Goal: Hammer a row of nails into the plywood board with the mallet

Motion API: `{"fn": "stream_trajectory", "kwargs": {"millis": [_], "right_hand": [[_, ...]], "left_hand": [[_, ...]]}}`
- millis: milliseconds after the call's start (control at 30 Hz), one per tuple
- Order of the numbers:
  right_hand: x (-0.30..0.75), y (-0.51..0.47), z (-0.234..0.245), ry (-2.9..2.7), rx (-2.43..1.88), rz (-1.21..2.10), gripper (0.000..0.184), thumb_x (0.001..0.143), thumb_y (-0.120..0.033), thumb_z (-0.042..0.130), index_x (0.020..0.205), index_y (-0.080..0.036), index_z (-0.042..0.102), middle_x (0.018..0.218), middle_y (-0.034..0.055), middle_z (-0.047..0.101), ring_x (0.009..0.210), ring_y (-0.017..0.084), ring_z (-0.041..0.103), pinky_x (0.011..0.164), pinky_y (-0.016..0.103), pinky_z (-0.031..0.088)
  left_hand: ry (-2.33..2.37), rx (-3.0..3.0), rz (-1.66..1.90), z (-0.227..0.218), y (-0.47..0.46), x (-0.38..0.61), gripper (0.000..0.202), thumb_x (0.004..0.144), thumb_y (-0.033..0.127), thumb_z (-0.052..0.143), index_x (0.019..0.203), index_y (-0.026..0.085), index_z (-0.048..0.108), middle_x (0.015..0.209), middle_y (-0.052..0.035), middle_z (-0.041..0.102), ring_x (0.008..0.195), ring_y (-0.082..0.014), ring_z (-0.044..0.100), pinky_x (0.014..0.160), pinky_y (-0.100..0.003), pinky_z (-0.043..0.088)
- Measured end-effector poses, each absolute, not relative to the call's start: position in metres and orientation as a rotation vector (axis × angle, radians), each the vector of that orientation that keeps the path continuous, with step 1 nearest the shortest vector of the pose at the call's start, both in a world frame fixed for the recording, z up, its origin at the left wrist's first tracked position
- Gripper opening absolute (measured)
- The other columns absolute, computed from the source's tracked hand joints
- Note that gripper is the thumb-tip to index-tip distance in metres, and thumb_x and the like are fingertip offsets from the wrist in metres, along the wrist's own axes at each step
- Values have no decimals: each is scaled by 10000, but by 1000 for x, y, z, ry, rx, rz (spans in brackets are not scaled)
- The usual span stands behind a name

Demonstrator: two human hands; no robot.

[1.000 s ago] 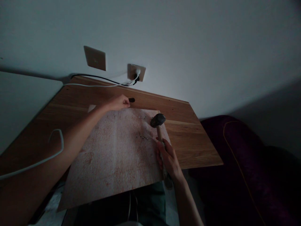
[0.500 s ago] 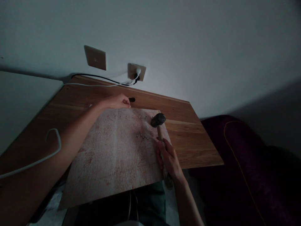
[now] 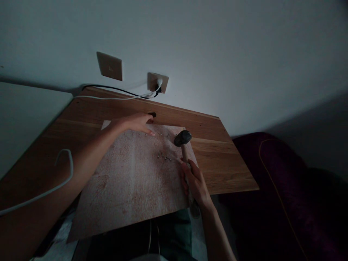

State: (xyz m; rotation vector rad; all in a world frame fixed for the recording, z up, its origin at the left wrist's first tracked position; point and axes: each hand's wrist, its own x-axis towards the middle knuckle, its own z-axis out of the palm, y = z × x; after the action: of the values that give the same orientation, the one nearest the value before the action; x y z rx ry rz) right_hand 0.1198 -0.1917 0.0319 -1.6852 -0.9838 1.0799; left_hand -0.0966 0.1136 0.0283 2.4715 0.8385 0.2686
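My right hand [image 3: 196, 183] is wrapped around the wooden handle of a hammer [image 3: 183, 138]. The dark hammer head sits over the right side of a pale, wood-patterned board [image 3: 114, 185], close to its far edge. My left hand [image 3: 139, 122] reaches over the far edge of the board, thumb and fingers apart. Its thumb tip points down at the board, beside a small row of nails [image 3: 161, 134]; whether it touches one I cannot tell. Several loose nails [image 3: 164, 156] lie near the middle right of the board.
Under the board is a brown wooden desktop [image 3: 225, 163] against the wall. A dark oval spot [image 3: 152, 114] shows beyond my left fingers. White and black cables [image 3: 116, 98] run to a wall socket [image 3: 164, 83]. Purple fabric [image 3: 252, 159] lies at the right. A white cord [image 3: 71, 163] crosses my left forearm.
My left hand has uncurled and moved slightly right and toward me, its thumb now over the board near the nail row. My right hand and the hammer stay practically in place.
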Motion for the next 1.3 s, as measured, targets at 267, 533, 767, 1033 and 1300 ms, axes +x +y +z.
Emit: {"fn": "stream_trajectory", "kwargs": {"millis": [267,533,767,1033,1300], "right_hand": [[119,-191,32,-977,-1665,1087,409,980,-658,607,965,-250,573,565,-97,474,361,81,385,314,192,370],[119,-191,35,-1014,-1686,1074,406,996,-654,580,985,-248,568,533,-107,481,363,90,389,323,191,379],[119,-192,34,-994,-1695,1095,405,998,-651,582,922,-255,543,531,-109,469,356,83,384,320,184,379],[119,-191,33,-979,-1692,1092,416,984,-658,600,910,-252,546,504,-114,447,354,83,368,324,187,357],[118,-191,35,-996,-1683,1084,411,991,-655,605,902,-258,550,490,-107,445,355,87,359,325,196,360]], "left_hand": [[892,2434,244,23,124,-105,499,779,567,795,1112,195,794,1093,-117,794,951,-268,697,794,-315,432],[878,2342,296,20,127,-107,376,842,500,721,1007,177,820,977,-99,793,857,-238,677,786,-327,425],[890,2366,222,28,117,-102,482,804,566,777,1070,166,819,980,-106,798,880,-257,695,775,-321,427],[924,2375,284,23,120,-101,410,908,482,657,1063,135,810,1059,-122,812,906,-232,709,807,-315,455],[907,2426,200,29,112,-97,594,768,605,803,1138,141,789,1125,-149,797,961,-272,711,790,-314,447]]}}
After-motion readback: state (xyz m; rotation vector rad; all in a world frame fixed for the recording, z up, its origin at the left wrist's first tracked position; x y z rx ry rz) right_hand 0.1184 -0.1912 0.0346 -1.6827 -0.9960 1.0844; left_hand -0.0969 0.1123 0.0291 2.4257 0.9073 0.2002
